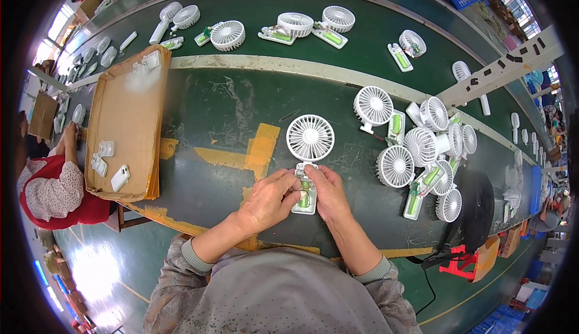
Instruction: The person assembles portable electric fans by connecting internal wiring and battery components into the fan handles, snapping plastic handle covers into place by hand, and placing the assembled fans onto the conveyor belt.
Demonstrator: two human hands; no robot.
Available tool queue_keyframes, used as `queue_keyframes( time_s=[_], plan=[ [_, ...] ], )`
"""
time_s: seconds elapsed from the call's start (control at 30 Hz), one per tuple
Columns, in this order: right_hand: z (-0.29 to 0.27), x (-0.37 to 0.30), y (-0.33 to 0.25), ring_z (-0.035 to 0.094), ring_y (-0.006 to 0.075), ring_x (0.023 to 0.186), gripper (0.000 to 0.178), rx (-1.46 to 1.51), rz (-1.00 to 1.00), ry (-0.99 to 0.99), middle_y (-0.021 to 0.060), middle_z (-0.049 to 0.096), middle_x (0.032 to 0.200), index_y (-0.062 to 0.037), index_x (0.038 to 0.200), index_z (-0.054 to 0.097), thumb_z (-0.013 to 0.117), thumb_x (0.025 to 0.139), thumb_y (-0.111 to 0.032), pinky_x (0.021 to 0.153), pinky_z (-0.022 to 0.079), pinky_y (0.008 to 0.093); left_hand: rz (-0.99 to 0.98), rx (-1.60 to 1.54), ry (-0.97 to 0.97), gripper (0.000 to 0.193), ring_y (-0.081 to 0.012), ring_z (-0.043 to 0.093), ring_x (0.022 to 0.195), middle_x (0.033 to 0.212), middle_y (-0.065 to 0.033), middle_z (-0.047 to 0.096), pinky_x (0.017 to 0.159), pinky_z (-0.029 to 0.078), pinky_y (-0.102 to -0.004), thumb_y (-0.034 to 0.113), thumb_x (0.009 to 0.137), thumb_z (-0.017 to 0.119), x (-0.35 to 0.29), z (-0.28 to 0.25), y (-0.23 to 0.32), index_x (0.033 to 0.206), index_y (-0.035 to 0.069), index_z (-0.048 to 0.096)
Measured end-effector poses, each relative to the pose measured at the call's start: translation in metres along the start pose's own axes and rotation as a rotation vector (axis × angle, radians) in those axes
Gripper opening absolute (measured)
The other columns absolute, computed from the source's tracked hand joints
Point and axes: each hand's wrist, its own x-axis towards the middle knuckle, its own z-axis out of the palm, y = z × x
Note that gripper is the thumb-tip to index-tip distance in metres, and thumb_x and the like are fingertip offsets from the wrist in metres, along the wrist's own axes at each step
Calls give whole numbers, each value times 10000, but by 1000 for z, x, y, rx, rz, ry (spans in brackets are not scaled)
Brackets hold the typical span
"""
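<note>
Dark green bench [193, 101]: cardboard tray [129, 132] left, white fans [310, 136] centre and right.

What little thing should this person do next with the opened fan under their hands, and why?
I'd probably press the inner parts snugly into the open handle. Its inside is uncovered, with a green battery showing below the fan head, and the fingers of the left hand and right hand are right there.

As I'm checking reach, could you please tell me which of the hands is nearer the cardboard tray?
Left: the left hand is right of the cardboard tray; the right hand is farther right.
</note>
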Motion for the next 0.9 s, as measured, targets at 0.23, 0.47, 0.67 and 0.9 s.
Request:
queue_keyframes(
  time_s=[0.23,0.47,0.67,0.9],
  plan=[
    [8,-5,2,584,119,688,199,71,-26,31,88,608,819,18,935,534,549,877,-172,605,489,244,-374,-269,115,120,-201,579,570,671,-105,581,553,464,-315,12,718,632,3,6,3,796,8,541],
    [6,-1,4,626,173,798,219,58,-39,-4,165,629,935,35,979,533,528,891,-166,699,519,278,-284,-97,192,109,-165,589,550,634,-108,596,520,459,-287,47,718,639,0,9,-1,766,-15,563],
    [7,-4,7,626,204,822,218,-25,-98,-41,173,634,937,46,1002,541,526,889,-140,750,505,305,227,447,200,98,-264,574,661,728,-105,533,547,473,-367,31,653,587,-18,13,-6,694,32,498],
    [7,-7,4,642,260,806,217,-54,-71,17,191,626,935,27,1000,529,498,894,-160,699,538,368,28,671,429,159,-282,583,683,805,-115,566,555,497,-362,30,695,550,-52,-113,-27,850,47,579]
  ],
)
